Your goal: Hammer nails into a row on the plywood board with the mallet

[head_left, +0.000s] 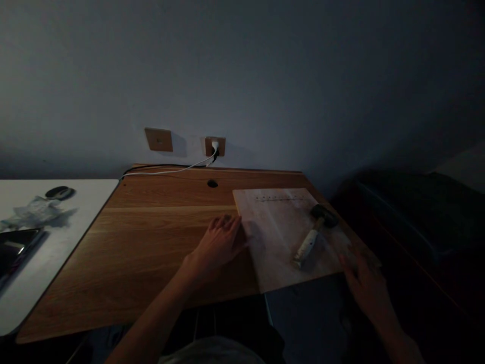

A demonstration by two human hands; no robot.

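A pale wooden board (276, 227) lies on the right part of a brown wooden desk (151, 242), with a row of small nails near its far edge. A hammer (312, 235) with a dark head and a light handle rests on the board. My left hand (222, 242) lies on the desk with its fingers touching the board's left edge, and it holds nothing. My right hand (366, 283) rests at the board's near right corner in deep shadow; its fingers look stretched out.
A white table (76, 222) adjoins the desk on the left and carries a dark tablet (15, 250), a crumpled wrapper (32, 212) and a dark round object. Two wall sockets (214, 146) sit above the desk, one with a white cable. A dark sofa stands at the right.
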